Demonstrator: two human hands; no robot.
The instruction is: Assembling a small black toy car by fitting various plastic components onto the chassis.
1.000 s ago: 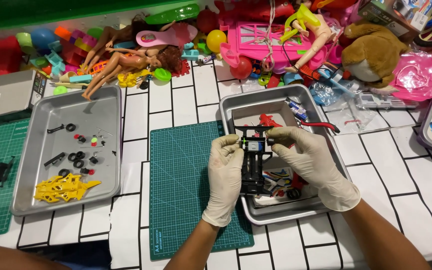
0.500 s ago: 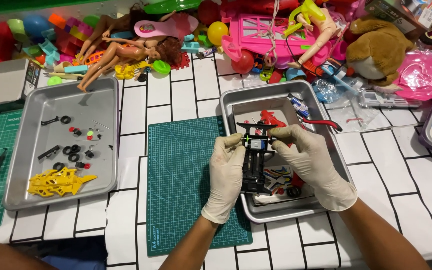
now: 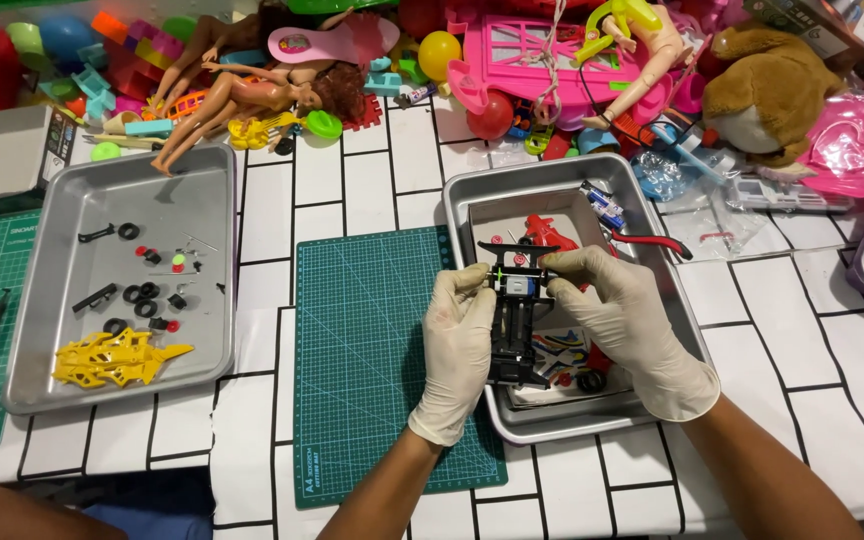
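Black toy car chassis (image 3: 514, 325) sits pinched between my gloved left hand (image 3: 457, 350) and right hand (image 3: 624, 320), both closed on it above the right metal tray (image 3: 652, 200). Slippery gloves could drop it, scattering loose parts.

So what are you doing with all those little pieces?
A person in pale gloves holds a small black toy car frame with both hands, the left hand and the right hand, above a metal tray that has red parts and stickers inside. A green cutting mat lies beside it. Another tray on the left holds tiny black wheels and a yellow car shell. Dolls and toys are piled behind.
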